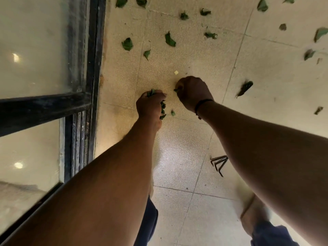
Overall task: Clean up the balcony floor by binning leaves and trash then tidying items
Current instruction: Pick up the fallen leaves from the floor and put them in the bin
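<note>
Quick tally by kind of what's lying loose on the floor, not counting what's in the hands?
Leaves: 16
Pale scrap: 1
Pronged metal tool: 1
Total: 18 (tiny bits left out)
</note>
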